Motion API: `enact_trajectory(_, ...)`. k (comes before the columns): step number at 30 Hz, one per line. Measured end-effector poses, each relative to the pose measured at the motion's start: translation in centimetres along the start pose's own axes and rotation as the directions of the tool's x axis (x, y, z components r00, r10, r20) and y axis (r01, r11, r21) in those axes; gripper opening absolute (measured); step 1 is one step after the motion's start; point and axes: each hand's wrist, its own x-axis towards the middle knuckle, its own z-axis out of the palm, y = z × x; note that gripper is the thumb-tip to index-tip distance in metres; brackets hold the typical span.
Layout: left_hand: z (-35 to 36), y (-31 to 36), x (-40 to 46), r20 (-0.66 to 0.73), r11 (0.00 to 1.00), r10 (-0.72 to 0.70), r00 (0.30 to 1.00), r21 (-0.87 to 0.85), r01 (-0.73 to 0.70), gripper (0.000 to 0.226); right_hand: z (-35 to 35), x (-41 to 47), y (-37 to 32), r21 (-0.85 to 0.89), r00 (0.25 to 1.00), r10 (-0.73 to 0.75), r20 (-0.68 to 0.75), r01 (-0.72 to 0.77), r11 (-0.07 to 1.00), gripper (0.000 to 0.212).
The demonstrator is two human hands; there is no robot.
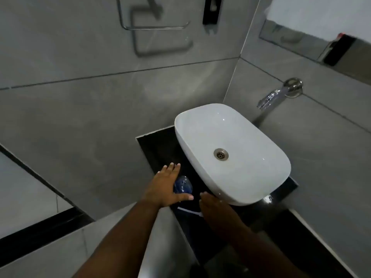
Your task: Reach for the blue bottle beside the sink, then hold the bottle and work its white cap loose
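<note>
Hands are reaching in over the black counter (158, 149), low in the middle of the frame. My left hand (164, 187) is hovering with its fingers straight and spread wide over a small blue bottle (183, 186). I am not holding it yet, so the grabbing is not done. The bottle is sitting on the counter, just beside the white sink (202, 125). My right hand (214, 209) is lying flat and open near a thin white stick (188, 210) by the sink's front edge. Nothing is being lifted so far.

No legible text anywhere.
</note>
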Motion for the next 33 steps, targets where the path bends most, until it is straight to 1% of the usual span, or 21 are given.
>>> enact_trajectory(1,0.1,0.1,0.0,0.011,1.000,0.016,1.000,0.008,-0.016,0.133,0.9,-0.1,0.2,0.063,0.996,0.018,0.087,-0.024,0.998,0.037)
enact_trajectory(2,0.2,0.2,0.1,0.003,0.999,0.021,1.000,0.030,-0.021,0.129,1.6,-0.2,0.1,0.106,0.977,0.011,0.214,-0.034,0.994,0.035)
enact_trajectory(3,0.4,0.2,0.0,0.005,0.999,0.021,1.000,0.044,-0.021,0.124,2.3,-0.5,0.2,0.132,0.969,0.007,0.248,-0.041,0.990,0.031)
enact_trajectory(4,0.7,0.3,0.0,0.007,0.999,0.014,1.000,0.036,-0.014,0.121,2.3,-0.6,0.3,0.142,0.960,0.039,0.277,-0.081,0.987,0.028)
enact_trajectory(7,1.4,0.3,-0.1,0.007,1.000,0.000,1.000,-0.026,0.000,0.111,3.5,-0.5,0.2,0.165,0.940,0.108,0.323,-0.169,0.972,0.024)
enact_trajectory(10,1.9,0.1,-0.1,-0.006,0.996,-0.011,1.000,-0.083,0.011,0.106,3.4,-0.3,-0.5,0.106,0.929,0.124,0.350,-0.171,0.980,0.024)
enact_trajectory(13,2.1,-0.1,-0.2,0.003,0.992,-0.032,0.999,-0.126,0.032,0.105,1.8,0.3,-1.0,0.134,0.919,0.118,0.376,-0.180,0.974,0.021)
enact_trajectory(14,2.1,-0.2,-0.2,0.006,0.991,-0.033,0.999,-0.131,0.033,0.106,1.1,0.3,-1.0,0.135,0.934,0.143,0.328,-0.196,0.971,0.023)
enact_trajectory(15,2.1,-0.3,-0.2,0.007,0.991,-0.028,1.000,-0.129,0.028,0.106,0.5,0.4,-0.8,0.146,0.944,0.152,0.293,-0.201,0.969,0.022)
enact_trajectory(16,2.0,-0.2,-0.2,0.012,0.992,-0.016,1.000,-0.124,0.017,0.105,-0.5,0.6,-0.7,0.180,0.948,0.138,0.288,-0.195,0.964,0.017)
enact_trajectory(17,1.9,-0.3,-0.1,0.011,0.995,0.002,1.000,-0.104,-0.001,0.104,-1.3,0.6,-0.4,0.175,0.948,0.103,0.301,-0.161,0.971,0.016)
enact_trajectory(18,1.8,-0.3,-0.1,0.008,0.997,0.020,1.000,-0.077,-0.019,0.103,-2.1,0.8,-0.2,0.141,0.959,0.049,0.281,-0.092,0.986,0.017)
enact_trajectory(19,1.7,-0.3,-0.1,0.006,0.998,0.033,0.999,-0.048,-0.033,0.103,-3.1,1.0,0.1,0.133,0.964,0.017,0.265,-0.054,0.990,0.017)
enact_trajectory(21,1.5,-0.5,-0.1,0.010,0.999,0.046,0.999,0.000,-0.046,0.103,-5.9,1.6,1.0,0.150,0.971,0.042,0.236,-0.079,0.986,0.013)
enact_trajectory(23,1.4,-0.5,0.0,0.018,0.999,0.049,0.999,0.015,-0.049,0.103,-8.4,2.3,2.1,0.192,0.977,0.068,0.202,-0.108,0.975,0.014)
enact_trajectory(26,1.3,-0.4,0.3,0.036,0.999,0.048,0.998,0.007,-0.048,0.105,-11.9,3.0,3.6,0.170,0.981,0.063,0.183,-0.094,0.981,0.017)
enact_trajectory(28,1.3,-0.3,0.6,0.039,0.999,0.045,0.998,0.017,-0.046,0.107,-13.6,3.7,4.0,0.180,0.984,0.040,0.173,-0.071,0.981,0.021)
enact_trajectory(33,1.4,-0.7,0.8,0.040,0.997,0.037,0.998,0.072,-0.040,0.109,-17.3,5.7,3.2,0.226,0.983,0.031,0.180,-0.072,0.972,0.033)
